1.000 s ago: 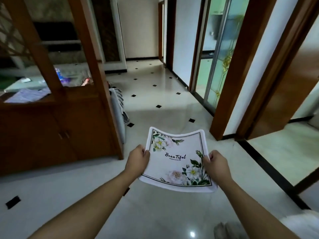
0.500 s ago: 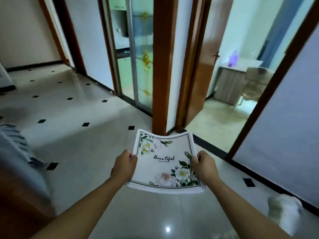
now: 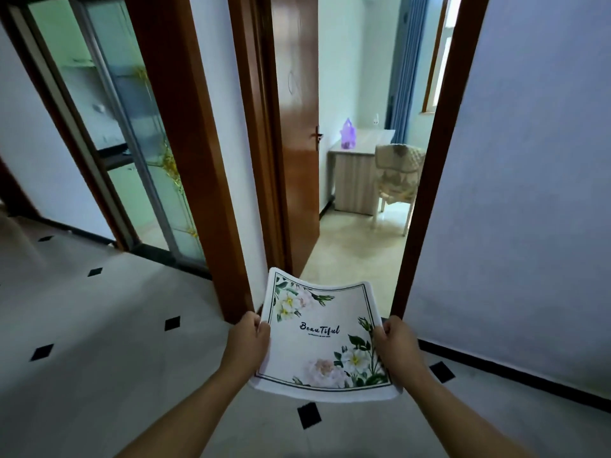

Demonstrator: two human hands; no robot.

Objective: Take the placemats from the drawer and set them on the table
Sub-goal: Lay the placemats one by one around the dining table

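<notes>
Fingers of both hands are curled shut on a white placemat [image 3: 322, 338], one hand on each side edge. The left hand [image 3: 246, 342] pinches the left edge, thumb on top and the remaining fingers [image 3: 253, 320] wrapped beneath; the right hand [image 3: 396, 345] clamps the right edge the same way. The placemat hangs in the air above the floor [image 3: 99, 342], sagging in the middle so its far edge curls upward. It carries a dark border line, printed flowers at the far left and near right corners, and the word "BeauTiful" at the centre. Beyond it an open wooden door [image 3: 294, 127] leads into a room where a pale worktop [image 3: 367, 145] stands at the far side. A purple bag [image 3: 347, 135] sits on the worktop, and a chair [image 3: 396, 180] with a draped cover stands just right of it.
</notes>
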